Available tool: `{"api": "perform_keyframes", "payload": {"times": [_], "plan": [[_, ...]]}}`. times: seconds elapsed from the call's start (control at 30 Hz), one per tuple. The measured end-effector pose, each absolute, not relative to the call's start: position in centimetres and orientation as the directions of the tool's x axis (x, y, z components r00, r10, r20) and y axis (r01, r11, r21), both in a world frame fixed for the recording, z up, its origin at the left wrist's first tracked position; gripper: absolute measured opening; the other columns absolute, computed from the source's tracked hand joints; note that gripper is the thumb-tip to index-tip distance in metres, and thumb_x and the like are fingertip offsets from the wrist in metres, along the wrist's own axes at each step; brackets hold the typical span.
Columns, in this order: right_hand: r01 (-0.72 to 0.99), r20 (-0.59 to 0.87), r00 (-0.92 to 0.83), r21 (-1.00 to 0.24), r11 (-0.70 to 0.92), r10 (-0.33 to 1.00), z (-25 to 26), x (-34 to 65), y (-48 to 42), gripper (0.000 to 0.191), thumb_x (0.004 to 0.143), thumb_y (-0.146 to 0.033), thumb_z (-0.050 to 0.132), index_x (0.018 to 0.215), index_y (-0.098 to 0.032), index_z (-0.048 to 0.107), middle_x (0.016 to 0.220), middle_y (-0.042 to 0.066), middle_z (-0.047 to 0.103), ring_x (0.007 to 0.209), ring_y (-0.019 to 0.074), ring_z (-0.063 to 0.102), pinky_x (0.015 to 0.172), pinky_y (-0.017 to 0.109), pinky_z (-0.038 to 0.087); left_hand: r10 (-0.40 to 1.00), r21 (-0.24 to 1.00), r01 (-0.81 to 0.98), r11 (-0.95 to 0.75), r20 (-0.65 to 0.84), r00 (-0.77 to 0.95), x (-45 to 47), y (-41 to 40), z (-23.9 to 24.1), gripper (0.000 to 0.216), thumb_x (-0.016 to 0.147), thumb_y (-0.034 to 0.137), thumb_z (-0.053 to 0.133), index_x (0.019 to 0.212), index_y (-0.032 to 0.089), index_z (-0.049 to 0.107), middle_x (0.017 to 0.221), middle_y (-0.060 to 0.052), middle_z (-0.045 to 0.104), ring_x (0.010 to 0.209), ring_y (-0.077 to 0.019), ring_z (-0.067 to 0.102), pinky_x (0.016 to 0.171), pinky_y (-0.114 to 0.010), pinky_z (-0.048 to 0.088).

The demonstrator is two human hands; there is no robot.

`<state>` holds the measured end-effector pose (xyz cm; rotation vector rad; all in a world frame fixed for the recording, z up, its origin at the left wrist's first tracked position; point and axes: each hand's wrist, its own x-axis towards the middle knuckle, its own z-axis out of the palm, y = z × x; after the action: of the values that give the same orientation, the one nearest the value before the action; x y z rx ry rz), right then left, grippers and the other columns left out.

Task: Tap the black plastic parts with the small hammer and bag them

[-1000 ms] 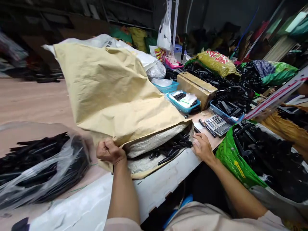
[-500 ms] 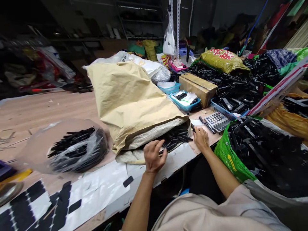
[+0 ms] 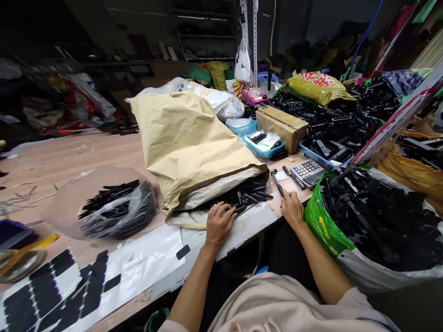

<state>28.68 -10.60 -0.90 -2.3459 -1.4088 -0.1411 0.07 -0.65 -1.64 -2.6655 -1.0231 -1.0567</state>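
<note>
My right hand (image 3: 292, 210) grips the near end of a slim black stick-like piece (image 3: 278, 184) with a short crosswise head. It rests at the table's front, beside a white paper (image 3: 281, 175). At the mouth of a beige sack (image 3: 194, 138), my left hand (image 3: 219, 225) has its fingers bent together at the edge of a pile of slim black pieces (image 3: 249, 196). A black piece shows at its fingertips, partly hidden by them. The sack lies on its side, its pale woven lining (image 3: 221, 186) showing.
A calculator (image 3: 307, 173) lies right of my right hand. A green-and-white bag (image 3: 316, 226) of black parts stands at the right. Clear plastic wrap (image 3: 145, 207) holds black pieces on the left. Behind are a cardboard box (image 3: 282, 127) and blue baskets (image 3: 265, 150).
My left hand has lowered onto the pile, its fingers no longer raised. My right hand has moved slightly down, and more of its black piece shows. The camera view has shifted slightly.
</note>
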Motion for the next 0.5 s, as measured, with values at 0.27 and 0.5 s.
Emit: {"api": "perform_keyframes", "payload": {"times": [0.27,0.5], "plan": [[0.889,0.37,0.447,-0.284,-0.359,0.814,-1.1,28.4,-12.4,0.041,0.09,-0.018,0.056,0.131,-0.017,0.062,0.11,0.013,0.059,0.096,0.0262,0.053,0.083,0.035,0.042,0.604,0.149,0.694,-0.704,0.641,0.474,-0.9,-2.0,-1.2,0.017,0.092,0.029,0.062,0.101,0.023,0.075,0.108,-0.008,0.07,0.109,-0.029,0.057,0.099,-0.047,0.042],[0.928,0.611,0.355,-0.322,-0.188,0.707,-0.8,24.6,-12.6,0.041,0.095,-0.027,0.052,0.134,-0.018,0.058,0.128,0.015,0.057,0.117,0.0326,0.049,0.098,0.048,0.036,0.649,0.212,0.699,-0.683,0.616,0.447,-0.3,-6.3,-0.7,0.043,0.091,0.035,0.063,0.131,0.02,0.061,0.129,-0.015,0.059,0.12,-0.0311,0.052,0.105,-0.047,0.039]]}}
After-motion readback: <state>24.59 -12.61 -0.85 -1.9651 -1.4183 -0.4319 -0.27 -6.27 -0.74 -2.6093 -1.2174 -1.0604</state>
